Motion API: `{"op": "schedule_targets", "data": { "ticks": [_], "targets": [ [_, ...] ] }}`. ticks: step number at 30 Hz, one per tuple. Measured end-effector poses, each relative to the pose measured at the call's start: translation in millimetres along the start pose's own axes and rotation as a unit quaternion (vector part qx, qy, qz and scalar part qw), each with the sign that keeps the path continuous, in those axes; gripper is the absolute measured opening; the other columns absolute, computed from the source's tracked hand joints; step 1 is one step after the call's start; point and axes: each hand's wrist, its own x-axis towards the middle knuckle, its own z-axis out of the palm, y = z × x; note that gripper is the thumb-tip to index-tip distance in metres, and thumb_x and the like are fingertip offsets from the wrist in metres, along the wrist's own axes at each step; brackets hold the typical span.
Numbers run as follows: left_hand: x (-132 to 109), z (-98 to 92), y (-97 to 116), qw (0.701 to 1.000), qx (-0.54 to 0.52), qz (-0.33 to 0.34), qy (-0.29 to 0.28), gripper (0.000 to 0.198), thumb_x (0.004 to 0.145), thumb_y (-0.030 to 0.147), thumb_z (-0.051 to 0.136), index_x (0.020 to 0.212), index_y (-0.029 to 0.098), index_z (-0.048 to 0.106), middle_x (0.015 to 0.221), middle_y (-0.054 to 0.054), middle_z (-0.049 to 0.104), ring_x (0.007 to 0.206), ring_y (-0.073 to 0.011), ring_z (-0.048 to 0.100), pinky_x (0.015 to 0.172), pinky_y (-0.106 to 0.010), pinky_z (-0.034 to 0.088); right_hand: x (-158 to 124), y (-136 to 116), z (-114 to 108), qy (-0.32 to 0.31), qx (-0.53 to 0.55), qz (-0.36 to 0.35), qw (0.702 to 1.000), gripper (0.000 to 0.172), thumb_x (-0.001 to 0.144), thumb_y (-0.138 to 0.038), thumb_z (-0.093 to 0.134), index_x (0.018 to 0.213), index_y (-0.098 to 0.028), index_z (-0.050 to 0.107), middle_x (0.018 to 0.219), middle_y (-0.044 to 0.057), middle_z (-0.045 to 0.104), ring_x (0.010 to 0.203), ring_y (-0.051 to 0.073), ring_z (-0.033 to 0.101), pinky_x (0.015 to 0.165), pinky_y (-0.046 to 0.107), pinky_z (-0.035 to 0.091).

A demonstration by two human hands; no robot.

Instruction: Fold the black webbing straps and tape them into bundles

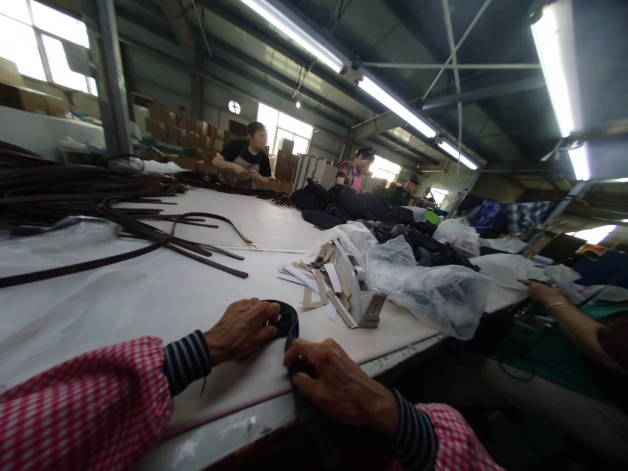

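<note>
A dark strap (290,318) bends in a loop on the white table (171,301) near its front edge. My left hand (244,329) is closed on the coiled end of the strap, its fingertips at the inner side of the loop. Just right of it, my right hand (338,379) pinches the same strap where it runs down over the table edge. Below the edge the strap fades into shadow. Beyond my hands lies a heap of paper and card strips (326,281) beside a grey holder (366,304).
Long dark brown belts (122,190) are piled at the left. Clear plastic bags (432,288) and black items (343,203) cover the table's right part. A person (245,157) stands across the table. At the right, a co-worker's arm (569,320) reaches to the table.
</note>
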Motion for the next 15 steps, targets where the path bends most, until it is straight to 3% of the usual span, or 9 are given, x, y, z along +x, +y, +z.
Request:
{"op": "schedule_targets", "data": {
  "ticks": [3,5,8,11,13,15],
  "targets": [
    [8.5,0.7,-1.8,0.996,-0.085,-0.008,0.000,0.014,0.077,0.029,0.054,0.082,0.020,0.063,0.080,-0.007,0.067,0.080,-0.0273,0.061,0.070,-0.035,0.039,31.2,-15.4,18.5,0.021,0.102,-0.025,0.994,0.021,0.079,-0.015,0.065,0.098,-0.020,0.071,0.078,-0.001,0.062,0.071,0.014,0.057,0.066,0.025,0.043],
    [14.9,-1.8,-7.6,0.991,-0.133,0.002,-0.025,0.014,0.076,0.032,0.056,0.074,0.018,0.061,0.073,-0.004,0.064,0.073,-0.0230,0.058,0.065,-0.031,0.038,49.9,-19.4,24.7,0.013,0.179,-0.048,0.983,0.010,0.080,-0.022,0.071,0.089,-0.018,0.073,0.085,0.001,0.066,0.077,0.015,0.061,0.069,0.025,0.047],
    [20.5,-11.8,-20.0,0.968,-0.229,0.028,-0.099,0.036,0.086,0.049,0.053,0.070,0.017,0.058,0.065,-0.001,0.057,0.062,-0.0167,0.050,0.057,-0.027,0.036,68.2,-15.8,24.1,-0.094,0.331,-0.056,0.937,0.026,0.080,-0.033,0.075,0.101,-0.018,0.072,0.092,0.003,0.067,0.082,0.018,0.066,0.067,0.026,0.054],
    [18.5,-28.3,-28.4,0.922,-0.346,0.031,-0.168,0.051,0.090,0.064,0.049,0.072,0.017,0.056,0.065,0.001,0.050,0.061,-0.0145,0.044,0.057,-0.026,0.037,75.2,-6.3,20.5,-0.188,0.442,-0.008,0.877,0.050,0.072,-0.024,0.075,0.120,-0.019,0.062,0.091,0.003,0.067,0.073,0.017,0.067,0.053,0.023,0.054],
    [12.9,-39.9,-29.0,0.919,-0.351,0.042,-0.176,0.054,0.093,0.066,0.046,0.074,0.017,0.058,0.070,0.000,0.054,0.067,-0.0160,0.048,0.064,-0.028,0.042,76.4,-1.5,21.1,-0.170,0.466,0.012,0.869,0.047,0.070,-0.019,0.070,0.116,-0.016,0.061,0.092,0.005,0.069,0.068,0.016,0.067,0.048,0.020,0.052],
    [4.3,-48.7,-27.0,0.931,-0.318,0.063,-0.170,0.052,0.096,0.063,0.043,0.089,0.018,0.066,0.087,-0.003,0.064,0.082,-0.0198,0.056,0.079,-0.031,0.046,76.4,0.4,23.7,-0.128,0.456,0.009,0.881,0.036,0.072,-0.018,0.065,0.108,-0.014,0.060,0.092,0.007,0.070,0.066,0.015,0.067,0.046,0.018,0.050]
  ]
}}
